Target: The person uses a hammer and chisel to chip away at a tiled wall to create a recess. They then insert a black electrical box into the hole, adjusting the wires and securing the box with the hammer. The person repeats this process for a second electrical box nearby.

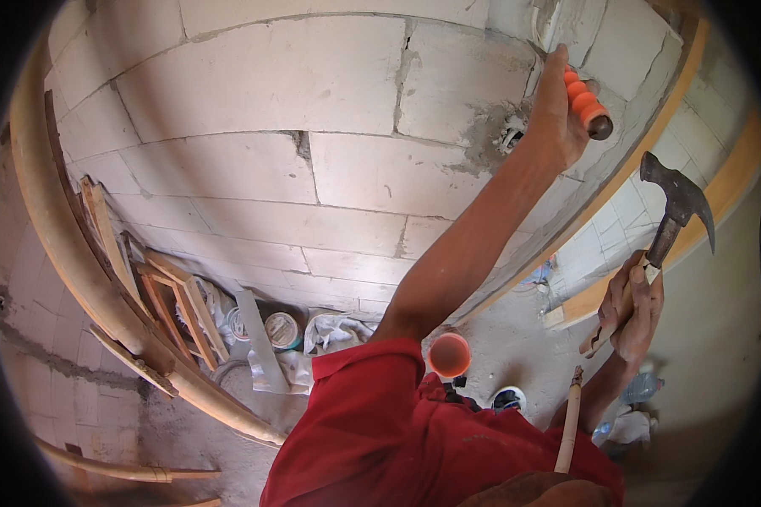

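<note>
My left hand (560, 118) is wrapped round the orange ribbed grip of a chisel (585, 100), raised at the upper right of the block wall (262, 76). The chisel's dark butt end points down toward me; its working end is hidden behind my fingers. Below and to the right, my right hand (632, 308) grips a claw hammer (672, 198) by its light handle. The hammer's dark metal head is upward, apart from the chisel. Beside my left wrist, a rough hole (510, 135) in the wall is ringed with grey mortar.
A wooden pole (84, 262) curves down the left side. Wooden frames (182, 304) and a bucket (282, 329) stand along the wall's foot. An orange bucket (449, 355) is on the floor near me. A plastic bottle (643, 387) lies to the right.
</note>
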